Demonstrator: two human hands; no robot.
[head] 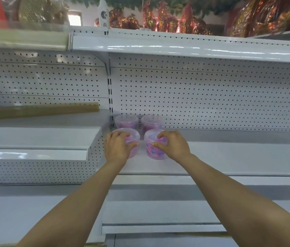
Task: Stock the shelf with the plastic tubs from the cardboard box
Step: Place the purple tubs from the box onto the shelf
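Note:
Several clear plastic tubs with pink and blue contents stand at the left end of a white metal shelf point(229, 157). Two stand at the back against the pegboard: the back left tub point(126, 120) and the back right tub point(151, 121). My left hand point(117, 147) grips the front left tub point(133, 138) from above, fingers curled over its lid. My right hand point(172, 145) grips the front right tub point(154, 150) the same way. Both front tubs sit on the shelf. The cardboard box is out of view.
A long brown paper roll point(39, 111) lies on the adjoining shelf to the left. The shelf above point(176, 47) overhangs the tubs. Foil-wrapped goods point(160, 20) sit on the top. A lower shelf edge point(158, 229) runs beneath my forearms.

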